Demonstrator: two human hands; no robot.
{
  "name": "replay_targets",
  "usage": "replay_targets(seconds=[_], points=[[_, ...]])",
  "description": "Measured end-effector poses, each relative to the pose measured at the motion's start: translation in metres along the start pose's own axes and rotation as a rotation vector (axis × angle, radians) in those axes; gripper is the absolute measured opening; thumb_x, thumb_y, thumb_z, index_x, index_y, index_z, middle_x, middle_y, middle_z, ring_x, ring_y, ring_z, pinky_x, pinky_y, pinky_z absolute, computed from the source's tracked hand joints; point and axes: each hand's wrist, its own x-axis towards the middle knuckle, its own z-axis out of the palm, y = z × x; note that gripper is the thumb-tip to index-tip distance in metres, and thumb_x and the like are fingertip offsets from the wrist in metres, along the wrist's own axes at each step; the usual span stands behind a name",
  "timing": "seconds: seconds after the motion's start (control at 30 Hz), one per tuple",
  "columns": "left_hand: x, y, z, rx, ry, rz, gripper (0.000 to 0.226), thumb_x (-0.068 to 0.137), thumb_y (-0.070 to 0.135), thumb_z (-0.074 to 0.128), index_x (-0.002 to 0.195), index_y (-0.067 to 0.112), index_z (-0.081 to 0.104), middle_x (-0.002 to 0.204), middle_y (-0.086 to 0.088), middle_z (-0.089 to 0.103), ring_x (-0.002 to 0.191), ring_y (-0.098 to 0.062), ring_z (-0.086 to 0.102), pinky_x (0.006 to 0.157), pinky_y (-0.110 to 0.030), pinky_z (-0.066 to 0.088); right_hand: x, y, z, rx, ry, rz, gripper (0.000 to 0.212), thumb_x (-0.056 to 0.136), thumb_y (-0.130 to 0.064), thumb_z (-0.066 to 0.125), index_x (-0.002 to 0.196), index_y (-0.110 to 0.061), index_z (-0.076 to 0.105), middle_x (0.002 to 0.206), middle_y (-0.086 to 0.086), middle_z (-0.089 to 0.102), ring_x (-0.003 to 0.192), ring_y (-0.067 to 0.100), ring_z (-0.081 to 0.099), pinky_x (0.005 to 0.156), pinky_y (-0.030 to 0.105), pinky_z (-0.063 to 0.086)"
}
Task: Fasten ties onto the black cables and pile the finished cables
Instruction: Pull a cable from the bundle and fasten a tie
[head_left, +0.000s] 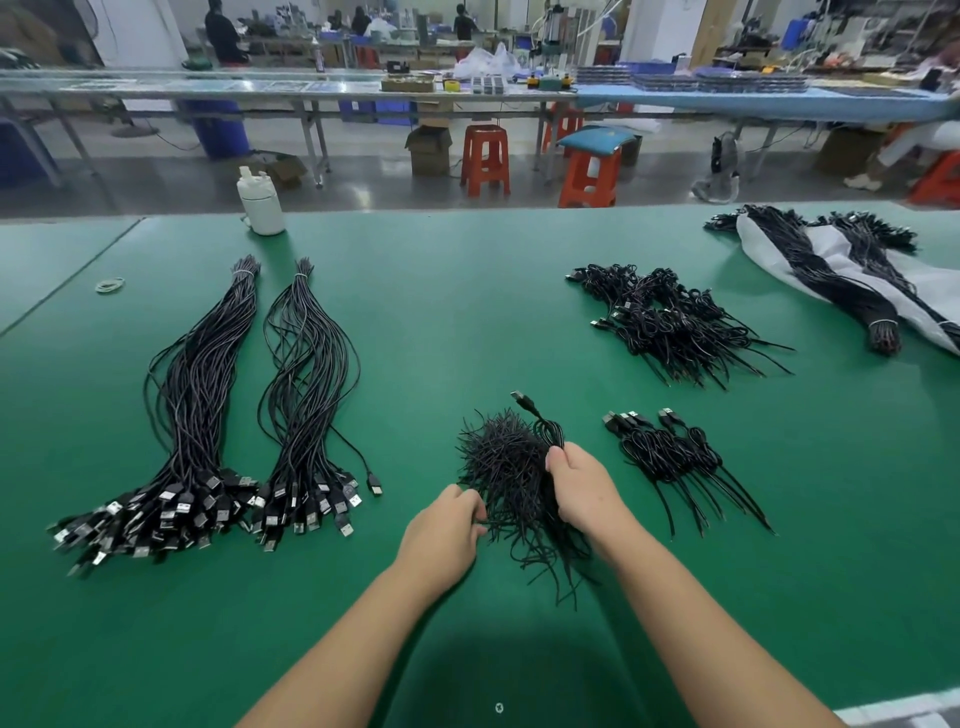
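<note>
A green worktop (467, 312) carried two long bundles of black cables (218, 415) at nine o'clock, a large pile of tied cables (670, 327) at one o'clock and a smaller pile (675, 457) at three. At centre lay a heap of ties (509, 467); the right hand (582, 488) gripped a looped cable (545, 423) at its edge, while the left hand (447, 525) pinched into the ties.

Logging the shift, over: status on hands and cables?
Right hand grips a coiled cable. Left hand pinches ties from the tie heap. Nothing in the way.
</note>
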Motion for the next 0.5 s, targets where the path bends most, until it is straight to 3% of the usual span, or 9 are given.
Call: replay_targets(seconds=[0.27,0.4,0.5], points=[[-0.005,-0.009,-0.02,0.125,0.069,0.182,0.017,0.1,0.025,0.05,0.108,0.026,0.064,0.104,0.009,0.058,0.092,-0.016,0.06,0.081,-0.031,0.052,-0.001,0.005,0.003,-0.09,-0.028,-0.057,0.031,0.106,-0.027,0.03,0.079,-0.015,0.039,0.076,-0.001,0.043,0.068,0.015,0.039,0.061,0.032,0.03],[-0.009,-0.012,-0.046,0.247,0.209,0.327,0.01,0.092,0.021,0.059,0.093,0.019,0.069,0.092,0.003,0.057,0.083,-0.019,0.058,0.069,-0.03,0.048,0.0,0.007,0.004,-0.055,-0.056,-0.052,0.032,0.105,-0.029,0.03,0.079,-0.014,0.041,0.074,0.001,0.043,0.068,0.02,0.041,0.066,0.034,0.036],[-0.012,-0.012,-0.058,0.213,0.304,0.276,0.005,0.088,0.024,0.068,0.087,0.018,0.068,0.089,0.003,0.058,0.077,-0.018,0.059,0.065,-0.034,0.053,-0.002,0.003,0.009,0.016,-0.079,-0.077,0.031,0.104,-0.031,0.032,0.079,-0.014,0.043,0.071,0.001,0.044,0.066,0.021,0.043,0.068,0.036,0.04]])
